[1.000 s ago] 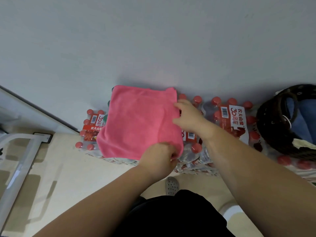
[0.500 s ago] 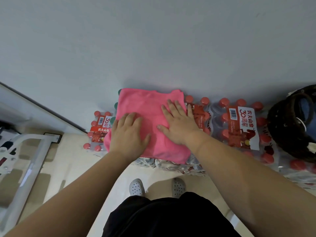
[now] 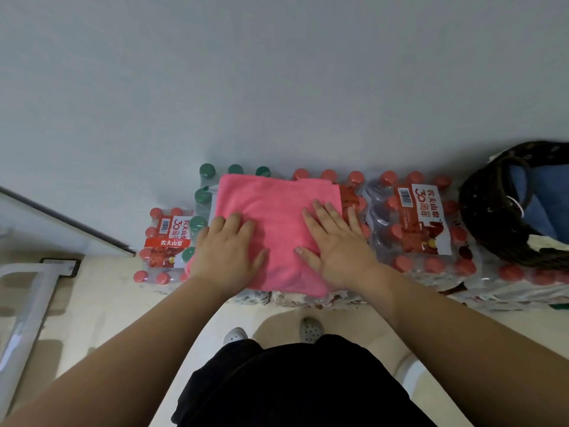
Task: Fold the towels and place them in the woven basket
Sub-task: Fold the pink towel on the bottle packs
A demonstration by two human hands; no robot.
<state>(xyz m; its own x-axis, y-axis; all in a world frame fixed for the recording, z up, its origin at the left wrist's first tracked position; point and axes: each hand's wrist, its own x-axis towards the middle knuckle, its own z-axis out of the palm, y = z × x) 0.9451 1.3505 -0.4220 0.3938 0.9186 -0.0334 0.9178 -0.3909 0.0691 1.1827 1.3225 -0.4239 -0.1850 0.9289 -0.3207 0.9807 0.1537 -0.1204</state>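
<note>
Both of the person's hands lie flat, palms down and fingers spread, grasping nothing: the left hand on the near left part of the folded pink microfibre towel, the right hand on its right side. The towel rests on shrink-wrapped packs of red-capped water bottles against the wall. This looks like smoothing a fold. Next, I'd guess, comes another fold or a pinch-and-lift towards the dark woven basket, well off beyond the right hand's grip, with blue cloth inside.

pink towel | folded flat (roughly square) atop bottle packs | woven basket | dark, far right, blue cloth inside
</note>
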